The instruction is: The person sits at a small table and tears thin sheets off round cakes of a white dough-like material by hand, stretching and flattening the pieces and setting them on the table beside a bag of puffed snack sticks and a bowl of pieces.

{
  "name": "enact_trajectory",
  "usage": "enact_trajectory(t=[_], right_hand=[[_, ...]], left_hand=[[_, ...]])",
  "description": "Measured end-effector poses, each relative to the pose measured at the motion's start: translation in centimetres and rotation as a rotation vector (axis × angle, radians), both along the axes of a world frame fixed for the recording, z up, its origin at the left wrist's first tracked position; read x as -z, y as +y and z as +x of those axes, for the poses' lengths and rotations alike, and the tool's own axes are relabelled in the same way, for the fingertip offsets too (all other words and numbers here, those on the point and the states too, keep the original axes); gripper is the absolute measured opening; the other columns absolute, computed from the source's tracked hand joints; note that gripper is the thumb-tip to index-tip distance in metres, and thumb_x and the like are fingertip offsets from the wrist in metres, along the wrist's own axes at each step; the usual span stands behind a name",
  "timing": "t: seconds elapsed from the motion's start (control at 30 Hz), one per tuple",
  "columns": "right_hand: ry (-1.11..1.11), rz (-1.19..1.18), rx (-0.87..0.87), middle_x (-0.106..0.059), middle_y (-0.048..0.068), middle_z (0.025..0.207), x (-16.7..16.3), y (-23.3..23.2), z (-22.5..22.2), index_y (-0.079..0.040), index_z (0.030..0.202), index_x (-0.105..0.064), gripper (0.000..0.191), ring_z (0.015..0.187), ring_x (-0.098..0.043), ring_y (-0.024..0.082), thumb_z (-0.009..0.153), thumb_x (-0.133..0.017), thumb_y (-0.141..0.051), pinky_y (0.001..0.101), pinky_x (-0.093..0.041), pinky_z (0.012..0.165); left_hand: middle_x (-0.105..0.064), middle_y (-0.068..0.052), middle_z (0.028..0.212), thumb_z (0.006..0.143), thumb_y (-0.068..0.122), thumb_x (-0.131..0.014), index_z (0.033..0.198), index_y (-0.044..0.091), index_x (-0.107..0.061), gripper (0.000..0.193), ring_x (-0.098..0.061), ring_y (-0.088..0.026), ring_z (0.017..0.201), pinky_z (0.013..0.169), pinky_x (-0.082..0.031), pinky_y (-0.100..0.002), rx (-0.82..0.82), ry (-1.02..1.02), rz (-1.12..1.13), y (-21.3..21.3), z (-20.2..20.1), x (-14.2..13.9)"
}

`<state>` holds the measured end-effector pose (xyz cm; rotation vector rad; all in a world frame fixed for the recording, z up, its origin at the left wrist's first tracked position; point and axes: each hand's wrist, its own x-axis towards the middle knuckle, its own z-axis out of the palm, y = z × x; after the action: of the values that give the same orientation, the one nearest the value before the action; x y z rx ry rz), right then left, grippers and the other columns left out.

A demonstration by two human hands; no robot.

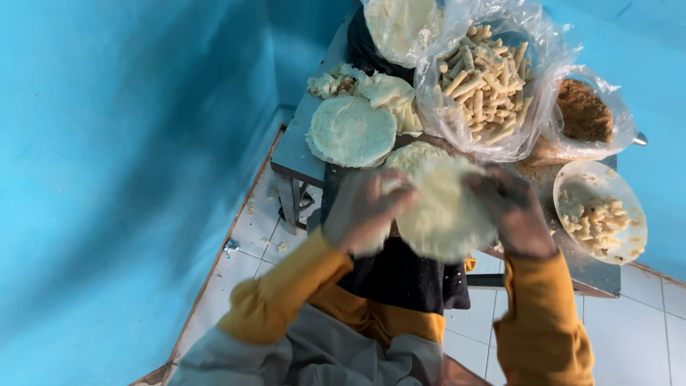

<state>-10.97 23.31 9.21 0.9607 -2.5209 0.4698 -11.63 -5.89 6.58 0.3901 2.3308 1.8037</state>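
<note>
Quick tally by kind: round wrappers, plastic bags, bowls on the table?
Round wrappers: 3, one held in both hands, one flat on the table, one partly hidden behind it
Plastic bags: 3
Bowls: 1
Total: 7

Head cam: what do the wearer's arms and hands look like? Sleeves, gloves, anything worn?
Both arms wear long mustard-yellow sleeves, the left sleeve bunched and creased, the right sleeve ending in a snug cuff at the wrist. The left hand and right hand are bare: no gloves. Motion blur hides any rings or a watch. No markings show on the fabric.
</note>
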Motion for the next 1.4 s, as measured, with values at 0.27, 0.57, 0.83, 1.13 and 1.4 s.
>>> enact_trajectory(t=[0.27,0.57,0.83,1.13,1.4], right_hand=[[-0.805,-0.642,0.347,-0.069,0.000,0.076,2.8,-1.9,-5.9,0.001,0.109,-0.070,0.024,0.051,-0.059,0.007,0.095,-0.069,-0.019,0.0258,-0.049,0.043],[-0.932,-0.687,0.379,-0.058,0.006,0.092,2.1,-1.4,-5.3,0.004,0.125,-0.061,0.045,0.050,-0.055,0.008,0.084,-0.077,-0.007,0.0262,-0.047,0.038],[-0.560,-0.456,0.387,-0.064,0.011,0.099,1.0,-2.1,-3.1,0.000,0.127,-0.061,0.046,0.064,-0.060,0.012,0.085,-0.078,-0.009,0.0259,-0.050,0.050],[-0.333,-0.256,0.347,-0.067,0.013,0.105,1.3,-3.8,0.4,-0.003,0.119,-0.075,0.023,0.084,-0.067,0.024,0.098,-0.067,-0.004,0.0368,-0.055,0.074],[-1.006,-1.168,-0.008,-0.068,0.003,0.114,-0.1,-7.4,4.1,-0.004,0.121,-0.062,0.037,0.107,-0.066,0.010,0.086,-0.073,0.003,0.0270,-0.053,0.097]], left_hand=[[-0.075,-0.017,0.096,0.084,0.027,-0.073,0.102,0.004,-0.073,0.029,-0.072,-0.034,0.087,0.079,-0.055,-0.044,-0.245,0.378,-0.309,2.0,-6.4,3.1],[-0.074,-0.015,0.095,0.085,0.025,-0.074,0.103,0.006,-0.067,0.027,-0.072,-0.032,0.085,0.077,-0.055,-0.044,-0.178,0.294,-0.340,2.1,-6.3,2.3],[-0.067,-0.014,0.100,0.085,0.023,-0.080,0.104,0.004,-0.060,0.034,-0.071,-0.028,0.068,0.056,-0.055,-0.038,-0.203,0.486,-0.352,2.1,-4.7,1.7],[-0.072,-0.006,0.098,0.091,0.021,-0.069,0.105,0.015,-0.075,0.016,-0.070,-0.023,0.066,0.059,-0.054,-0.036,0.042,0.687,-0.401,1.2,0.3,1.7],[-0.078,-0.007,0.111,0.110,0.026,-0.061,0.132,0.016,-0.071,0.026,-0.074,-0.011,0.099,0.086,-0.058,-0.026,0.167,0.443,0.258,2.4,0.0,-0.4]])
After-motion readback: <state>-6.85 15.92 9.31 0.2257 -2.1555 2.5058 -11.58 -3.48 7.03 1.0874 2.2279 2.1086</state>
